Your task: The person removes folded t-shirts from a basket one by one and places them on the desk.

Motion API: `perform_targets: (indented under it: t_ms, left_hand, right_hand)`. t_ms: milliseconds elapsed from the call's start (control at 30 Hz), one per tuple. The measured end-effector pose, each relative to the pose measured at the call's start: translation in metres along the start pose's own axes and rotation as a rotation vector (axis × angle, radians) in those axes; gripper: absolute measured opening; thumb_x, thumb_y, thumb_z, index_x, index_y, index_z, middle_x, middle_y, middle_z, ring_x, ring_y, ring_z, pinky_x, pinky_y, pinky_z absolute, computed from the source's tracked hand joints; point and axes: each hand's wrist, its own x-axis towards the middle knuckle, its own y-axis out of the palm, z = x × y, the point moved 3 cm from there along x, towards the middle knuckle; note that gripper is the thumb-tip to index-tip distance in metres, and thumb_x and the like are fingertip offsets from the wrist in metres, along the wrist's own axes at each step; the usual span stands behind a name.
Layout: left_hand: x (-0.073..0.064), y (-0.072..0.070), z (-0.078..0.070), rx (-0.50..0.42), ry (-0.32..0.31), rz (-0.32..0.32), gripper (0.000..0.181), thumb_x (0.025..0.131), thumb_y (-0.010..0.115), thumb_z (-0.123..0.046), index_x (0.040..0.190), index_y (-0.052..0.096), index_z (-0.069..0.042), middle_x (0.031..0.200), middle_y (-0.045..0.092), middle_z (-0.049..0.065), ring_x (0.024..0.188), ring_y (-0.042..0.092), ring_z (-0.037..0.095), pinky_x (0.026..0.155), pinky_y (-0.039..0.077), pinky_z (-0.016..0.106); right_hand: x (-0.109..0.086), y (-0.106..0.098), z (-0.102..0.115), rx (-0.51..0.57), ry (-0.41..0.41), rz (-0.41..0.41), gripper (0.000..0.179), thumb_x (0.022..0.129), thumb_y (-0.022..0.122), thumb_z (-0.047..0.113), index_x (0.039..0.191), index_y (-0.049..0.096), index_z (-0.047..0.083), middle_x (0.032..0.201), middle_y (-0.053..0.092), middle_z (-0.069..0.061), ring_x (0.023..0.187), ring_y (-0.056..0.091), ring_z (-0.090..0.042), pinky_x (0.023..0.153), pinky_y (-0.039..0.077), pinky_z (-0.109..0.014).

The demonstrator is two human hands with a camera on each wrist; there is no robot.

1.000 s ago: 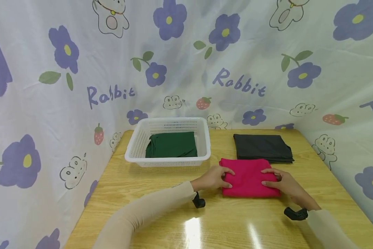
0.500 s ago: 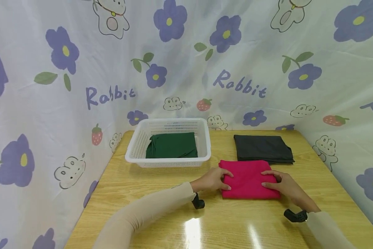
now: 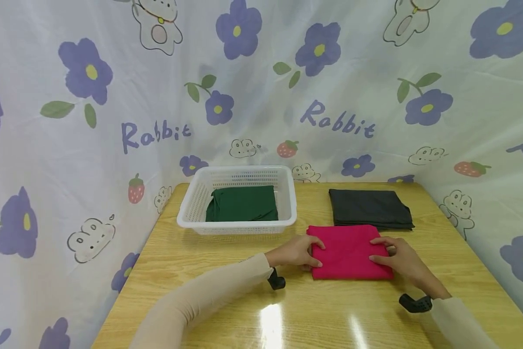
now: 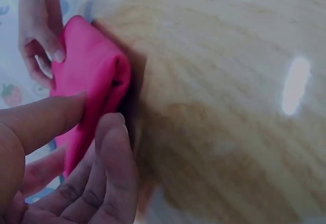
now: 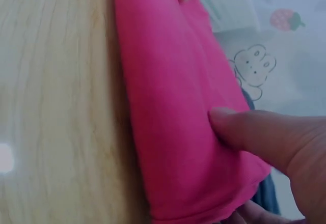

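Note:
A bright pink folded cloth point(image 3: 348, 254) lies on the table, its long side toward me. At its left end my left hand point(image 3: 293, 250) pinches it, the thumb on top and other fingers along the layered edge, as the left wrist view shows. The cloth's right end is held by my right hand point(image 3: 405, 259). In the right wrist view that thumb point(image 5: 239, 127) presses into the top of the cloth point(image 5: 168, 96), while the fingers are mostly hidden beneath the end.
Just behind the pink cloth lies a folded black cloth point(image 3: 370, 208). At the back left stands a white perforated plastic basket point(image 3: 237, 225), with a folded dark green cloth point(image 3: 244, 203) inside. A patterned curtain point(image 3: 261, 106) surrounds the wooden table point(image 3: 226, 310).
My left hand has shifted very slightly left along the cloth's end and the right hand slightly right. The pink cloth stays in nearly the same place.

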Motion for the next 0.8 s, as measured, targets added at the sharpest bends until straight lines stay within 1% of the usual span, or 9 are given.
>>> perform_targets:
  t_ms: [100, 167, 233, 300, 433, 533, 667, 733, 800]
  left_hand:
    - [-0.003, -0.004, -0.001, -0.039, 0.018, 0.033, 0.039, 0.09, 0.081, -0.012, 0.125, 0.066, -0.004, 0.069, 0.068, 0.009, 0.055, 0.068, 0.023, 0.056, 0.057, 0.029]
    - [-0.006, -0.008, -0.003, -0.077, 0.038, 0.05, 0.034, 0.092, 0.079, -0.01, 0.122, 0.066, -0.003, 0.071, 0.069, 0.011, 0.056, 0.069, 0.026, 0.057, 0.058, 0.031]
    - [-0.008, -0.013, -0.005, -0.106, 0.064, 0.056, 0.029, 0.094, 0.077, -0.01, 0.119, 0.066, -0.002, 0.073, 0.069, 0.014, 0.058, 0.069, 0.029, 0.057, 0.059, 0.033]
    - [-0.01, -0.018, -0.008, -0.11, 0.095, 0.055, 0.025, 0.096, 0.075, -0.01, 0.118, 0.067, 0.0, 0.075, 0.07, 0.017, 0.061, 0.07, 0.032, 0.058, 0.059, 0.034]
    - [-0.013, -0.033, -0.013, -0.097, 0.131, 0.026, 0.022, 0.101, 0.069, -0.013, 0.117, 0.068, 0.001, 0.079, 0.071, 0.021, 0.066, 0.071, 0.037, 0.061, 0.06, 0.039]
    - [-0.02, -0.047, -0.018, -0.098, 0.149, 0.004, 0.022, 0.102, 0.067, -0.016, 0.117, 0.069, 0.0, 0.081, 0.071, 0.022, 0.069, 0.071, 0.039, 0.066, 0.061, 0.046]
    - [-0.029, -0.065, -0.023, -0.105, 0.182, -0.028, 0.021, 0.103, 0.065, -0.019, 0.116, 0.07, -0.004, 0.08, 0.069, 0.014, 0.071, 0.07, 0.039, 0.067, 0.061, 0.045]
    - [-0.033, -0.074, -0.025, -0.093, 0.2, -0.051, 0.019, 0.104, 0.065, -0.021, 0.116, 0.071, -0.007, 0.08, 0.069, 0.009, 0.073, 0.07, 0.039, 0.067, 0.061, 0.041]
    - [-0.038, -0.084, -0.026, -0.08, 0.215, -0.077, 0.018, 0.104, 0.065, -0.022, 0.115, 0.071, -0.01, 0.082, 0.07, 0.007, 0.074, 0.07, 0.039, 0.067, 0.06, 0.04]
  right_hand:
    - [-0.001, -0.006, 0.009, -0.12, -0.035, -0.08, 0.051, 0.089, 0.084, 0.03, 0.129, 0.066, 0.004, 0.13, 0.051, -0.03, 0.099, 0.063, -0.04, 0.073, 0.054, -0.041]
    - [-0.002, -0.009, 0.015, -0.17, -0.052, -0.126, 0.052, 0.089, 0.083, 0.032, 0.129, 0.065, 0.003, 0.127, 0.049, -0.031, 0.103, 0.06, -0.046, 0.075, 0.054, -0.048]
    - [-0.002, -0.012, 0.023, -0.18, -0.086, -0.15, 0.053, 0.091, 0.082, 0.032, 0.13, 0.064, 0.002, 0.127, 0.049, -0.031, 0.104, 0.058, -0.048, 0.077, 0.054, -0.053]
    - [0.0, -0.014, 0.029, -0.164, -0.119, -0.154, 0.053, 0.092, 0.081, 0.031, 0.132, 0.062, 0.001, 0.127, 0.051, -0.029, 0.105, 0.059, -0.047, 0.08, 0.054, -0.053]
    - [0.006, -0.016, 0.041, -0.169, -0.166, -0.158, 0.051, 0.094, 0.079, 0.031, 0.134, 0.062, 0.004, 0.125, 0.055, -0.024, 0.105, 0.062, -0.043, 0.08, 0.054, -0.046]
    - [0.012, -0.014, 0.05, -0.2, -0.204, -0.174, 0.048, 0.093, 0.08, 0.027, 0.132, 0.064, 0.005, 0.123, 0.056, -0.024, 0.102, 0.064, -0.043, 0.077, 0.055, -0.046]
    - [0.02, -0.008, 0.063, -0.245, -0.262, -0.189, 0.046, 0.091, 0.082, 0.019, 0.131, 0.064, 0.007, 0.122, 0.056, -0.025, 0.099, 0.065, -0.042, 0.077, 0.054, -0.049]
    - [0.025, -0.005, 0.069, -0.234, -0.281, -0.178, 0.046, 0.091, 0.082, 0.019, 0.132, 0.064, 0.008, 0.123, 0.057, -0.023, 0.1, 0.066, -0.04, 0.078, 0.054, -0.05]
    - [0.03, -0.002, 0.076, -0.205, -0.288, -0.155, 0.048, 0.091, 0.081, 0.022, 0.134, 0.063, 0.01, 0.125, 0.059, -0.02, 0.101, 0.067, -0.037, 0.079, 0.055, -0.05]
